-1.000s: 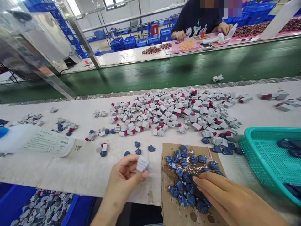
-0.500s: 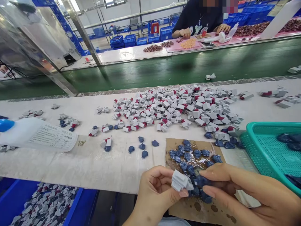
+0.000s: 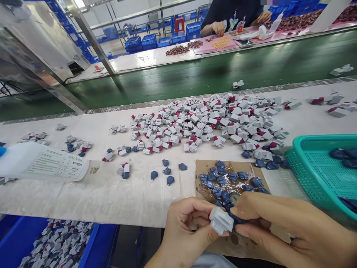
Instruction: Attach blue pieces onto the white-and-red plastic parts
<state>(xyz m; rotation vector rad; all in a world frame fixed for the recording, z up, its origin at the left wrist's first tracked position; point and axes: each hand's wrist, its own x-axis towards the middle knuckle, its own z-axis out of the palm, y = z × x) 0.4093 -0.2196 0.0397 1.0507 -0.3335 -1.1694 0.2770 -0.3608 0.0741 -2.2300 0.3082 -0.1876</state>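
Observation:
My left hand [image 3: 189, 227] is closed on a light grey blocky plastic part [image 3: 221, 220], pinched between thumb and fingers. From the other side, my right hand [image 3: 281, 223] pinches a dark blue plastic piece [image 3: 237, 219] against the grey part's right end; whether the two are joined cannot be seen. Beneath the hands lies a brown cardboard sheet [image 3: 200, 191] with wet, shiny patches. Several small dark blue pieces [image 3: 220, 180] rest on it, some hidden behind my fingers.
A heap of grey and dark red parts [image 3: 200, 123] spreads behind the cardboard. On the right stands a green basket [image 3: 299, 167]; at left lies a white bottle [image 3: 55, 162]. A blue bin [image 3: 96, 242] of parts sits lower left. Beyond the green conveyor [image 3: 167, 82], another person [image 3: 237, 16] works.
The grey part has turned and moved slightly right, and the blue piece in my right hand now meets its end. The parts on the conveyor appear farther left, and the view has shifted slightly.

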